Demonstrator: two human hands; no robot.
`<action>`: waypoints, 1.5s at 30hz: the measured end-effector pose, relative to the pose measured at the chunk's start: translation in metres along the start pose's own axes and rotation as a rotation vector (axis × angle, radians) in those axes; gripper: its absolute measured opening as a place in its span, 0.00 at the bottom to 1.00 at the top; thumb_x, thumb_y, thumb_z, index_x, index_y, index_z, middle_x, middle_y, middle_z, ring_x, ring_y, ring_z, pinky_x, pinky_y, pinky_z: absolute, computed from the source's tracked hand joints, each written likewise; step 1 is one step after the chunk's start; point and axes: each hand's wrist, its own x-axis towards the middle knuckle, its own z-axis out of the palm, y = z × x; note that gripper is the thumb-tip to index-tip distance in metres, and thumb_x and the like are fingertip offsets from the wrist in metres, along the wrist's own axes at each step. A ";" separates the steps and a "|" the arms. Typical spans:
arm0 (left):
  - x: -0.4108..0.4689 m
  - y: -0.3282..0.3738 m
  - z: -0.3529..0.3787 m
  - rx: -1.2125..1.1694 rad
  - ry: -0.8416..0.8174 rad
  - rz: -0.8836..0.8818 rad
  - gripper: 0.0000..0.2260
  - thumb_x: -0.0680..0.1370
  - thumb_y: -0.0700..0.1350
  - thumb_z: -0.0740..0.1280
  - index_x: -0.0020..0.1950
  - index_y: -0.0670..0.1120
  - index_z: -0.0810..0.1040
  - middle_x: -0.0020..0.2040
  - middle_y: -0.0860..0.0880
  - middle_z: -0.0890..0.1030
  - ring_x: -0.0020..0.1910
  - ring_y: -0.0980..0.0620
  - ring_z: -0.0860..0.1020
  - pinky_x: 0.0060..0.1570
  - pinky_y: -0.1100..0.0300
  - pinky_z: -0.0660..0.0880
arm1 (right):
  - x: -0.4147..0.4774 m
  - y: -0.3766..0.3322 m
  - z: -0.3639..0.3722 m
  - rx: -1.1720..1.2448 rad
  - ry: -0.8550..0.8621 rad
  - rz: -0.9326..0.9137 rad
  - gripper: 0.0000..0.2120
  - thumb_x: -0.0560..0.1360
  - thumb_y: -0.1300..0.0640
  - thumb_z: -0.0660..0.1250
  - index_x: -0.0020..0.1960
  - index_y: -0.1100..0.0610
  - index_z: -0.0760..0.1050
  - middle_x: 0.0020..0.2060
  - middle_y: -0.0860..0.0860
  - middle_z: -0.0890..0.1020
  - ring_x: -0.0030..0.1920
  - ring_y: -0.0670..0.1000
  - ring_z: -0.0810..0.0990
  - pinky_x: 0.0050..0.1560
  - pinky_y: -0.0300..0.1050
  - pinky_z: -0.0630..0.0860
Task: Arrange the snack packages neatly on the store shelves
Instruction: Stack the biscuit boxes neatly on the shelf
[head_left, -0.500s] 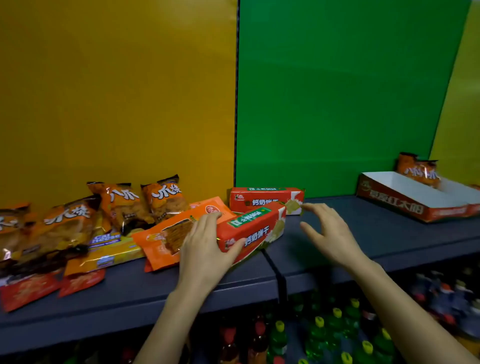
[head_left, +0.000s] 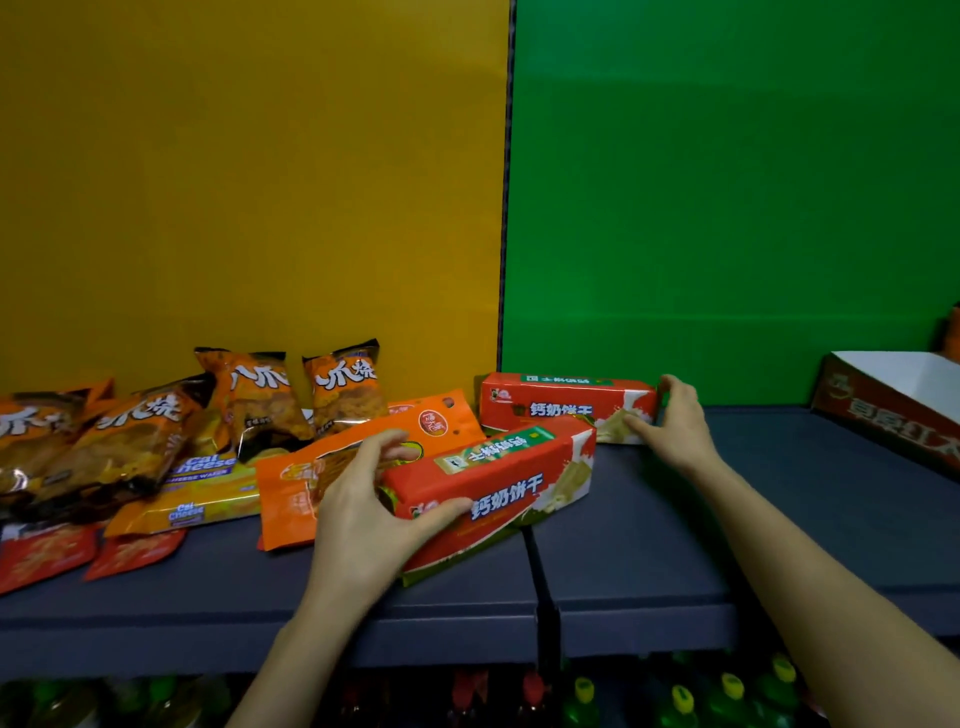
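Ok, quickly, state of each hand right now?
Left hand: grips near red biscuit pack, left end.
Right hand: grips far red biscuit pack, right end.

I read 钙奶饼干 on the near red biscuit pack (head_left: 498, 493) and again on the far red biscuit pack (head_left: 561, 405) at its one o'clock. At its nine o'clock the yellow wafer packs (head_left: 208, 470) say Cal Cheese; the orange bags (head_left: 345, 387) at eleven o'clock show 八爪烧.

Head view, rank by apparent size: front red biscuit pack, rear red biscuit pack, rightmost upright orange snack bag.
1. front red biscuit pack, nearest the camera.
2. rear red biscuit pack; same design, so the gap is likely just nearness.
3. rightmost upright orange snack bag.
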 end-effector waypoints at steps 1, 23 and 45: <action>0.001 -0.001 0.000 -0.046 -0.005 -0.031 0.36 0.56 0.61 0.73 0.62 0.55 0.69 0.55 0.56 0.77 0.55 0.56 0.76 0.50 0.56 0.79 | 0.004 0.001 0.003 0.035 0.043 0.022 0.37 0.71 0.56 0.72 0.72 0.64 0.58 0.68 0.61 0.65 0.68 0.60 0.67 0.69 0.53 0.64; 0.001 -0.001 0.007 -0.502 -0.117 -0.271 0.16 0.67 0.49 0.73 0.51 0.57 0.73 0.47 0.55 0.82 0.41 0.58 0.83 0.33 0.69 0.77 | 0.012 0.013 0.005 0.586 -0.296 0.211 0.28 0.60 0.59 0.80 0.58 0.59 0.77 0.51 0.54 0.84 0.48 0.53 0.83 0.49 0.44 0.79; -0.016 0.101 0.131 -0.990 -0.466 -0.167 0.09 0.73 0.42 0.69 0.49 0.53 0.74 0.47 0.51 0.82 0.41 0.56 0.82 0.33 0.71 0.78 | -0.173 0.080 -0.233 0.432 0.493 0.275 0.26 0.60 0.41 0.75 0.53 0.52 0.78 0.50 0.50 0.85 0.52 0.52 0.83 0.58 0.56 0.77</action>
